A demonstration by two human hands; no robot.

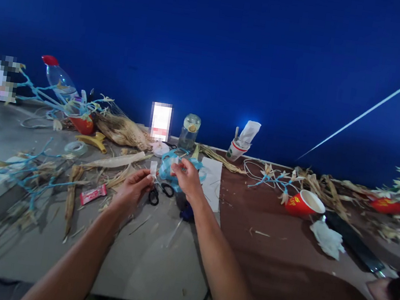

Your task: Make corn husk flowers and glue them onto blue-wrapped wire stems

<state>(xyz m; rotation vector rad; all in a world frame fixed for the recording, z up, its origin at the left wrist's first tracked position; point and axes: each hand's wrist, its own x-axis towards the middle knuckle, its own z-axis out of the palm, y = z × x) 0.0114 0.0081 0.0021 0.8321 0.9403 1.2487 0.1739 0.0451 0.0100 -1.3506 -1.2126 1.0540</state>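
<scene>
Both hands [133,188] [189,178] near scissors [158,195] (left pinching white strip [153,167]).

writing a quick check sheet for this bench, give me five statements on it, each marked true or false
1. The left hand pinches a small white strip in its fingers. True.
2. The scissors are gripped in the right hand. False: the scissors' black handles show apart from the right hand, between the two hands.
3. A pink packet lies to the left of the left hand. True.
4. The red-capped bottle is at the right end of the picture. False: the red-capped bottle is on the left.
5. A crumpled white tissue lies near a red paper cup on the right. True.
</scene>
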